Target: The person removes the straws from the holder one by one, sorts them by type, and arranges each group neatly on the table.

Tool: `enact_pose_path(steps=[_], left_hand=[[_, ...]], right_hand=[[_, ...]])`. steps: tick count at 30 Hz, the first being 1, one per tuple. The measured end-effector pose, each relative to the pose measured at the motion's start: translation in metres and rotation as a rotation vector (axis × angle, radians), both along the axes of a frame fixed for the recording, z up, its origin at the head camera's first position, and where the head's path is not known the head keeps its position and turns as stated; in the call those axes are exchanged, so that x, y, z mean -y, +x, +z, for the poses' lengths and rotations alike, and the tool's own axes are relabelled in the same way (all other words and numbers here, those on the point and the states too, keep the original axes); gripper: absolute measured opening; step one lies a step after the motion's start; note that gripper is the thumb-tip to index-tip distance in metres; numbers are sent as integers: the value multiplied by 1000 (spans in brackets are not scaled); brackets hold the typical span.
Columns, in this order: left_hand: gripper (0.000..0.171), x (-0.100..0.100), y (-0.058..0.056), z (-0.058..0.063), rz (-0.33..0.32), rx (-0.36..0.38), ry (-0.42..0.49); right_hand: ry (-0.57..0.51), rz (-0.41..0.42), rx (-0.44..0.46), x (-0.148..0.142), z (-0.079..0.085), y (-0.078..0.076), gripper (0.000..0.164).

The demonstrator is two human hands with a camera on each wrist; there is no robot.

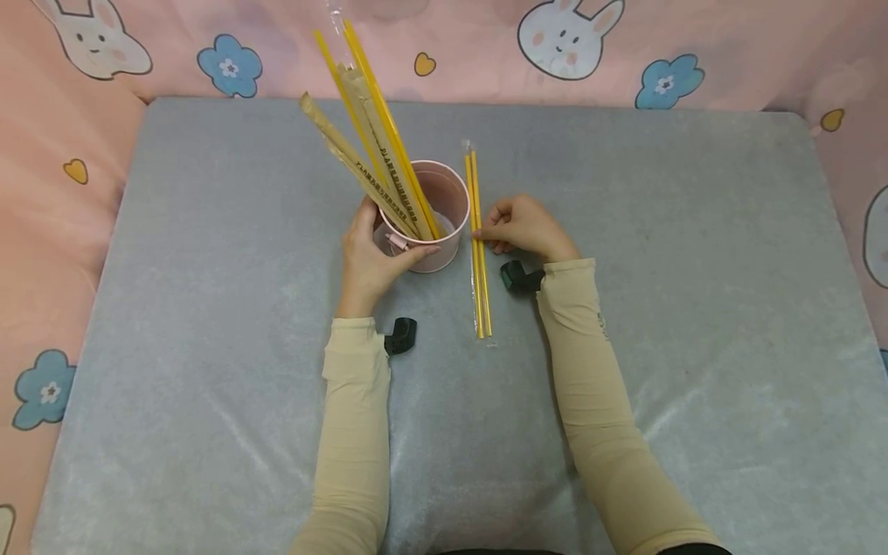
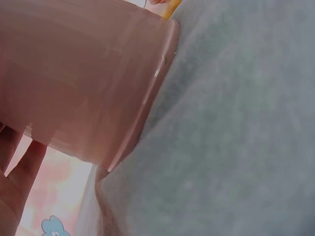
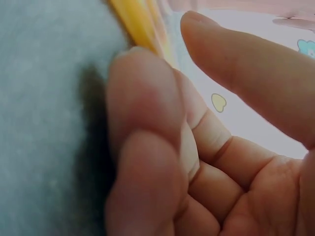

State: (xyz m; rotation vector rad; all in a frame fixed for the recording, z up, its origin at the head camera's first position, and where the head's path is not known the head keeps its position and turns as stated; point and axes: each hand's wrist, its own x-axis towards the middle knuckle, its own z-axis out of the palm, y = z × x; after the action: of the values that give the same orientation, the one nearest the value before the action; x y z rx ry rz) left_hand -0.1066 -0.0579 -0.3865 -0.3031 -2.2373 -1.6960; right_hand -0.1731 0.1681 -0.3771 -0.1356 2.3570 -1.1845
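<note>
My left hand [image 1: 369,266] grips the pink bucket [image 1: 447,250], thumb along the front rim and fingers round its left side. The bucket's wall [image 2: 83,73] fills much of the left wrist view. Inside lean brown paper-wrapped sticks [image 1: 378,185] with dark print, and yellow straws [image 1: 388,123] in clear wrapping. Just right of the bucket, two yellow straws [image 1: 483,285] in clear wrapping lie lengthwise. My right hand [image 1: 523,226] pinches them near the middle, thumb over them and the other fingers curled. The right wrist view shows the straws' yellow end [image 3: 133,22] at the fingertips.
A grey cloth [image 1: 694,347] covers the table. Behind it and at the sides hangs a pink curtain [image 1: 472,62] printed with rabbits and flowers. Dark wrist cameras [image 1: 401,336] stick out inward from both sleeves.
</note>
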Motion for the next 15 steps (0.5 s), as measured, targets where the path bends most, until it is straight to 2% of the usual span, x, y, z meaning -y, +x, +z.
enact_pose_path(steps=[15], left_hand=[[83, 0, -1, 0, -7, -7, 12]], right_hand=[[-56, -11, 11, -2, 1, -1, 17]])
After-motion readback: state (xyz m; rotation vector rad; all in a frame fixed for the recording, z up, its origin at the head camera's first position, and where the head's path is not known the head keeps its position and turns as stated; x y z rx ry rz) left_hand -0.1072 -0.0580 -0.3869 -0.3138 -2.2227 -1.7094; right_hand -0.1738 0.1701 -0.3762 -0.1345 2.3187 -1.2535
